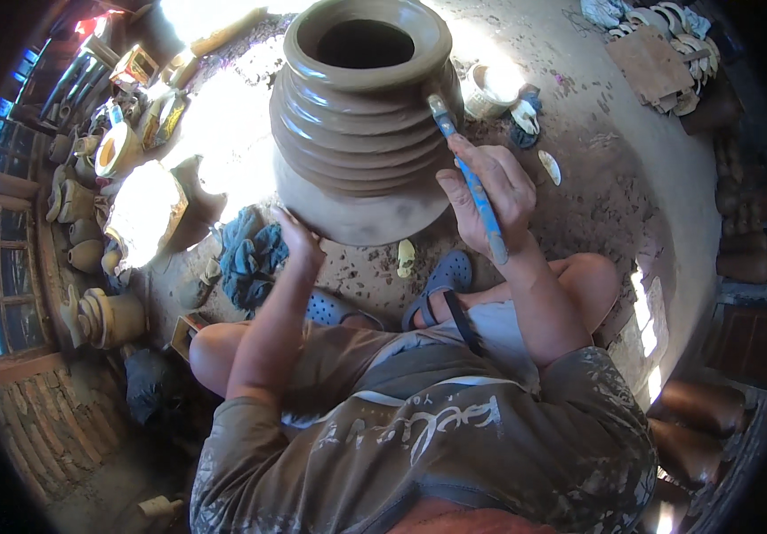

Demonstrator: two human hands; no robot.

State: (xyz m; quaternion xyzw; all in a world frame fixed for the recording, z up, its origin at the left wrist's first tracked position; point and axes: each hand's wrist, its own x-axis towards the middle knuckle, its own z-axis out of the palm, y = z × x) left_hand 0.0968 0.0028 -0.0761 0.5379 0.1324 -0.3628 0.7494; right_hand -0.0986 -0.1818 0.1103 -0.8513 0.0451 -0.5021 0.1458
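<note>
A large wet clay pot with a wide rim and ridged sides stands on a round grey wheel. In my right hand is a paintbrush with a worn blue handle. Its bristle end meets the pot's right side just below the rim. My left hand is at the wheel's near left edge, fingers stretched out and nothing in them. Whether its fingertips touch the wheel, I cannot tell. Right of the pot sits a clay-smeared bucket.
A dark blue cloth lies left of my left hand. Several small pots crowd the left wall by the window. A yellowish scrap is on the floor before the wheel. Stacked clay pieces stand at the far right.
</note>
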